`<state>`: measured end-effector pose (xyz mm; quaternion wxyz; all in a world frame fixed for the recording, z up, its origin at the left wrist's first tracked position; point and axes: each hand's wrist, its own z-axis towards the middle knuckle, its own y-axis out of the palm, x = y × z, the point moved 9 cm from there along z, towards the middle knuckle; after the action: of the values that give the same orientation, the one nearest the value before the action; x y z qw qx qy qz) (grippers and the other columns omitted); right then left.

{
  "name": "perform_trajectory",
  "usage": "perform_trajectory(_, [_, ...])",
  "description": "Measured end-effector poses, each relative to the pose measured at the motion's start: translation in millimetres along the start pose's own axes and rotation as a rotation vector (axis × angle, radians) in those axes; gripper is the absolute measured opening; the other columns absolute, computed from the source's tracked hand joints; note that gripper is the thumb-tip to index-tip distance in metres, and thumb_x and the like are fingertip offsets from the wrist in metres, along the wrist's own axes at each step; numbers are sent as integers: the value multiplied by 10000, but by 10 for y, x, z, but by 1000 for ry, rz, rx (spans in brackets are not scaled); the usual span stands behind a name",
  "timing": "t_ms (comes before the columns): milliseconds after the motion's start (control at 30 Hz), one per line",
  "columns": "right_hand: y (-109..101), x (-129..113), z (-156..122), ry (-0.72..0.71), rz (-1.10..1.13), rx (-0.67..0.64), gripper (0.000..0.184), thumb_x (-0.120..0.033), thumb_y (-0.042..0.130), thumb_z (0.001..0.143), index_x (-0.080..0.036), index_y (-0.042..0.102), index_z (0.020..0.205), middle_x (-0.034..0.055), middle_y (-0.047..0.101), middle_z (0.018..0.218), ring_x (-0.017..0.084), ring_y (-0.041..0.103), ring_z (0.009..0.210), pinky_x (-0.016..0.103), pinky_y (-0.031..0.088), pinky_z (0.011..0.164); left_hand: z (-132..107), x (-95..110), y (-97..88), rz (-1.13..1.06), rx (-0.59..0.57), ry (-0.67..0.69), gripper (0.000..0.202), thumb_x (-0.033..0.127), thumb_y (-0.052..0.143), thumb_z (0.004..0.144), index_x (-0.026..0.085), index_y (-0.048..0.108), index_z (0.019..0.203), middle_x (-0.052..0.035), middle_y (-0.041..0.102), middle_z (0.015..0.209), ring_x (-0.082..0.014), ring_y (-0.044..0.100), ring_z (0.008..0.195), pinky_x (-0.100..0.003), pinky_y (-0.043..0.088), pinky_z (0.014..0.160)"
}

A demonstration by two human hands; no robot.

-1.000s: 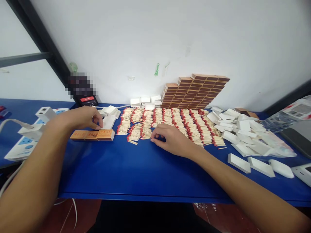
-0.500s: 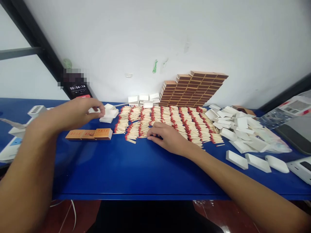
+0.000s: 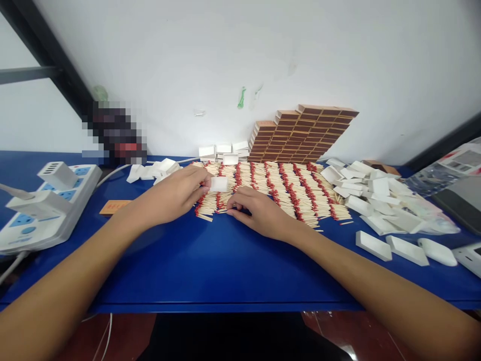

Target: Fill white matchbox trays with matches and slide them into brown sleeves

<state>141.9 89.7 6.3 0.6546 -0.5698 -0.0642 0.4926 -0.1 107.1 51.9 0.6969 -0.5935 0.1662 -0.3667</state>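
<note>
Two bare hands work close together over a glossy blue tabletop (image 3: 210,271). The left hand (image 3: 184,193) pinches a small white cardboard tray (image 3: 219,184) by its left end between thumb and fingers, the tray poised in front of the matches, just to the left of the other hand. The right hand (image 3: 255,208) rests at the near edge of the long rows of pale wooden matchsticks with red heads (image 3: 259,180), its fingers curled in toward the thumb; whether anything sits between those fingertips cannot be told. Behind the rows, several white trays (image 3: 223,150) stand against the wall, beside a stepped stack of brown-sided matchboxes (image 3: 300,138). More pale trays (image 3: 165,166) lie beyond the left wrist, and an orange-topped matchbox (image 3: 114,206) shows partly behind the left forearm, near a white power strip with blue sockets (image 3: 69,194). On the right, a loose heap of white cardboard trays (image 3: 378,188) spreads beside the matches, with two separate trays (image 3: 373,245) and a rounded white case (image 3: 437,250) lined up in front.
</note>
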Motion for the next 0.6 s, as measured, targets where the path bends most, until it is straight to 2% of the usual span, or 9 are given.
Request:
perform_trajectory(133, [10, 1, 1, -2, -9, -7, 117, -206, 563, 1034, -206, 650, 956, 68, 643, 961, 202, 584, 903, 332, 454, 799, -2, -15, -45, 6, 33, -14, 206, 326, 392, 1052, 220, 569, 1045, -106, 665, 1118, -264, 616, 1075, -434, 492, 926])
perform_trajectory(367, [33, -8, 8, -54, 11, -17, 133, -198, 555, 1044, -205, 682, 1006, 76, 669, 963, 217, 603, 935, 344, 468, 829, -20, -22, 15, 57, 80, -14, 283, 350, 463, 1052, 197, 579, 1260, -143, 650, 1261, -309, 617, 1196, -460, 503, 980])
perform_trajectory(500, [16, 41, 13, 25, 5, -36, 127, -231, 602, 1031, -198, 625, 911, 60, 653, 942, 202, 588, 894, 325, 454, 795, -8, 96, 33, 75, 106, 45, 327, 347, 471, 1068, 162, 568, 1320, -152, 669, 1294, -305, 633, 1205, -455, 517, 995])
perform_trajectory(600, [18, 91, -17, 83, -22, -86, 139, -248, 585, 1042, -201, 599, 911, 62, 649, 970, 202, 588, 902, 325, 449, 802, -4, 153, 46, 85, 112, 66, 369, 371, 492, 1071, 157, 557, 1365, -149, 684, 1302, -298, 649, 1195, -444, 529, 994])
